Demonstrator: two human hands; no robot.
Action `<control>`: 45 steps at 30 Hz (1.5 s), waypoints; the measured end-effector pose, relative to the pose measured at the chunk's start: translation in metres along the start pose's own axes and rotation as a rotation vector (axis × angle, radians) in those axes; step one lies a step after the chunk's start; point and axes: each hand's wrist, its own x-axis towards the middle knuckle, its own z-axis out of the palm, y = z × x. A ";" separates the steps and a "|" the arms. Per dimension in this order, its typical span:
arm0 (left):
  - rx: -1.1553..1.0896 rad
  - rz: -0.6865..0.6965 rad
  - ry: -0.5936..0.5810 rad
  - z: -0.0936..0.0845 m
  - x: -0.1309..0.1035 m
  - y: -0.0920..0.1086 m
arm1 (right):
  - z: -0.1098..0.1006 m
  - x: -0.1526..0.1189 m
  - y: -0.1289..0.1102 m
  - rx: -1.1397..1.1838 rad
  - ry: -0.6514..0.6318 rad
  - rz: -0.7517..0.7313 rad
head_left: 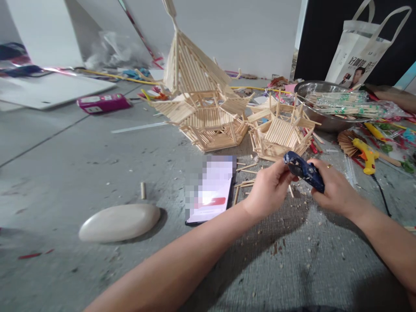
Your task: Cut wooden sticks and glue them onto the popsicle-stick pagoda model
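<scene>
Grey floor (65, 186): wooden sticks (247, 167) scattered before me
Blue hand tool (305, 170): between both hands, long axis slanting away leftward
Right hand (334, 186): clamped round its near end
Left hand (268, 188): bent fingers by its far end; their grip I can't tell

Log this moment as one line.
right hand: holds blue tool | left hand: at tool's end, grasp unclear | ahead: smaller stick model | nearby: phone, loose sticks

1 head cam, facing fwd & down at floor (65, 182), hands (267, 187) close, wall (250, 39) in bkgd.
</scene>
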 end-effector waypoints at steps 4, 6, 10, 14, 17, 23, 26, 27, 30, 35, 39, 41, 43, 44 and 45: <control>-0.002 -0.014 -0.013 0.000 0.000 0.000 | 0.004 -0.001 0.003 -0.013 0.008 -0.006; -0.009 -0.026 -0.018 0.001 0.000 -0.001 | 0.006 -0.002 0.005 -0.015 0.018 -0.007; -0.022 -0.024 -0.025 0.000 -0.001 -0.001 | 0.009 -0.002 0.007 -0.021 0.023 0.026; -0.008 -0.024 -0.036 0.000 -0.001 0.001 | 0.009 -0.003 0.008 -0.037 0.025 0.071; 0.011 -0.041 -0.040 0.000 -0.001 0.003 | 0.009 -0.003 0.007 -0.059 0.019 0.103; -0.026 -0.093 -0.048 0.001 -0.001 0.002 | 0.007 -0.002 0.004 -0.078 -0.011 0.164; -0.048 -0.127 -0.058 0.001 0.000 0.002 | 0.008 -0.002 0.004 -0.080 -0.037 0.187; -0.055 -0.140 -0.060 0.001 0.000 0.002 | 0.008 -0.001 0.004 -0.076 -0.044 0.192; -0.077 -0.169 -0.057 0.002 0.001 0.000 | 0.009 0.000 0.006 -0.044 -0.060 0.180; -0.094 -0.181 -0.058 0.002 0.001 -0.004 | 0.011 0.002 0.006 -0.018 -0.073 0.145; -0.034 -0.151 -0.074 0.000 0.002 -0.002 | 0.011 0.001 0.005 -0.035 -0.071 0.160; -0.014 -0.136 -0.081 -0.001 0.002 -0.001 | 0.011 0.001 0.004 -0.039 -0.068 0.164; -0.012 -0.122 -0.084 -0.002 0.003 -0.001 | 0.011 0.000 0.004 -0.040 -0.066 0.170; -0.013 -0.118 -0.085 -0.002 0.003 -0.001 | 0.010 0.000 0.004 -0.040 -0.066 0.174; -0.015 -0.116 -0.086 -0.002 0.003 -0.001 | 0.010 0.000 0.003 -0.039 -0.067 0.177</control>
